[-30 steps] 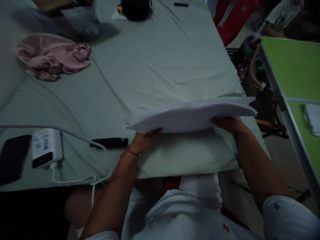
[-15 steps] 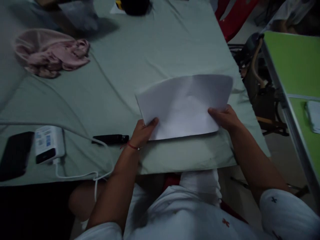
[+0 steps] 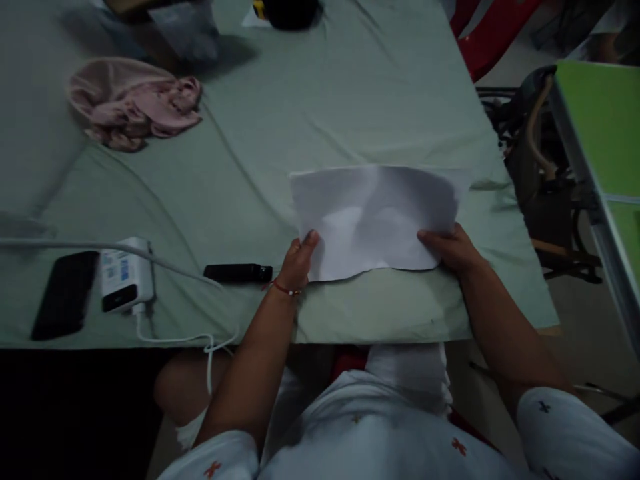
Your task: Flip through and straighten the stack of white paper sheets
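Observation:
Between my two hands is white paper, wide and slightly bowed; whether it is one sheet or several I cannot tell. My left hand grips its left edge, thumb on top and fingers hidden beneath. At the right edge, my right hand pinches it the same way. Close to my left wrist, a black handle-like object lies on the cloth, its right end partly hidden by the hand.
A green cloth covers the table. On the left are a black phone, a white power bank with a cable, and crumpled pink fabric. A green table and a red chair stand to the right.
The paper has turned a little and tilted, its far right corner now lower and its near edge wavier. Both hands keep their hold. The whole view has shifted slightly.

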`<action>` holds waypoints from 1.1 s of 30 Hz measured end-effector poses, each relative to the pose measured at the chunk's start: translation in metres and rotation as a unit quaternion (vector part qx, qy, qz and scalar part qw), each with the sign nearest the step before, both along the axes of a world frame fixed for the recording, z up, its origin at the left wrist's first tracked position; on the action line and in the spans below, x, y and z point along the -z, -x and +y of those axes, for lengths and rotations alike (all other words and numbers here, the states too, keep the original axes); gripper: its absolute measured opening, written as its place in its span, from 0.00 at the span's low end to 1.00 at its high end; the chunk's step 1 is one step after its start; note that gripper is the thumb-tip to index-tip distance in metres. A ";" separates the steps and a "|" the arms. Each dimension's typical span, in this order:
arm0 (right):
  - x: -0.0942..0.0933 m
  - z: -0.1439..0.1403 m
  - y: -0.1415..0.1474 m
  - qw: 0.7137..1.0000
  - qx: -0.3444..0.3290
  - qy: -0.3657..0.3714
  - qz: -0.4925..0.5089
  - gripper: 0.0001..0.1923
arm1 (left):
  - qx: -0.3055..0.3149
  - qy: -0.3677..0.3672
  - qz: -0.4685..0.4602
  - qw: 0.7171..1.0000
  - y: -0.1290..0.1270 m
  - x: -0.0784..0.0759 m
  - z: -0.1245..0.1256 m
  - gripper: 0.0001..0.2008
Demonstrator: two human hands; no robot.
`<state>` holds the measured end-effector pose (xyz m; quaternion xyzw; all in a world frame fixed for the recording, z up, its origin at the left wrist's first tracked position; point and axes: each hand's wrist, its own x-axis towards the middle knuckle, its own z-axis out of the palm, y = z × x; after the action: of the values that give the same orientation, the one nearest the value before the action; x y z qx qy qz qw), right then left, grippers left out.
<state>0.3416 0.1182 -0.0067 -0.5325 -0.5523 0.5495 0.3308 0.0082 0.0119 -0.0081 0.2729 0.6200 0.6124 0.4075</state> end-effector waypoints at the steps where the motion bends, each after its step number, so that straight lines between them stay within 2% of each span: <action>1: 0.001 0.000 -0.001 1.000 0.000 -0.006 -0.001 0.24 | 0.013 0.001 0.001 1.000 -0.001 -0.001 0.000 0.32; 5: 0.001 -0.001 -0.005 1.000 0.006 -0.015 0.007 0.26 | 0.061 0.004 0.031 0.998 0.000 -0.005 -0.001 0.33; 13: -0.003 -0.001 -0.007 0.999 0.013 0.023 0.033 0.30 | 0.062 0.031 0.065 0.995 0.005 -0.007 -0.005 0.35; 19: -0.007 -0.002 -0.009 0.999 -0.021 0.041 0.026 0.31 | 0.062 0.049 0.097 0.992 0.003 -0.013 -0.005 0.38; 23: -0.018 -0.001 -0.008 0.998 -0.049 0.043 0.010 0.28 | 0.067 0.050 0.098 0.992 0.001 -0.024 -0.002 0.35; 27: -0.034 -0.005 -0.003 0.997 -0.048 0.066 0.011 0.29 | 0.141 0.077 0.051 0.986 0.001 -0.037 -0.008 0.31; 33: -0.051 -0.038 0.004 0.990 -0.005 0.130 0.060 0.27 | 0.182 0.087 0.019 0.979 0.006 -0.045 -0.030 0.27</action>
<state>0.3379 0.0804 0.0448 -0.5344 -0.4580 0.6492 0.2886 0.0019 -0.0182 0.0370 0.3560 0.6183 0.4669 0.5225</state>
